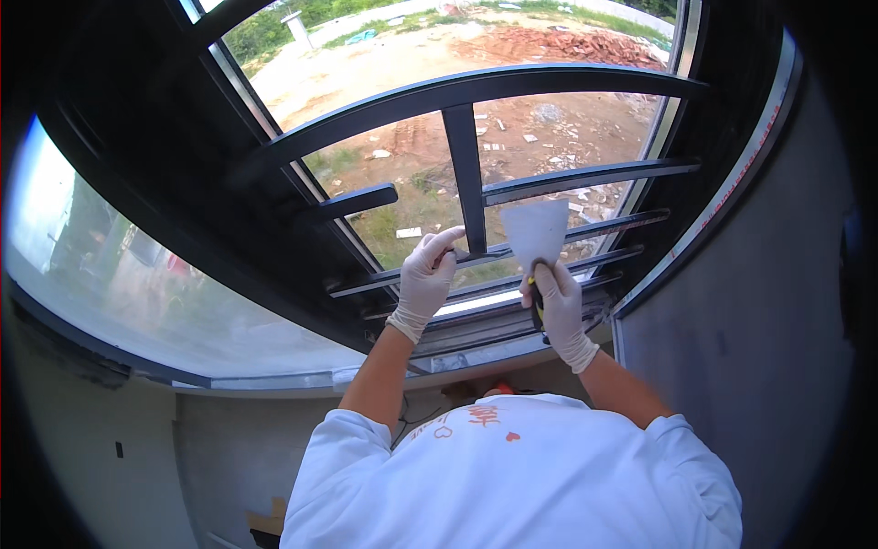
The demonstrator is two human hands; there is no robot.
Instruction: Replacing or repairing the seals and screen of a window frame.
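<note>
My right hand (560, 311), in a white glove, is closed round the black and yellow handle of a putty knife (535, 231). Its broad, pale blade points up and away, in front of the window's dark horizontal bars. To its left, my gloved left hand (428, 282) is at the lower end of a dark upright bar (465, 174). The index finger reaches toward that bar, while the thumb curls below. Something dark shows between them, at the level of a horizontal rail (585, 231); whether it is the rail or a small separate piece I cannot make out.
A dark window frame (485, 87) with several bars stands before me. Frosted glass (137, 274) is at the left, a grey wall (732, 302) at the right. Below the bars runs the sill (476, 359). Outside lies bare ground (393, 69) with rubble.
</note>
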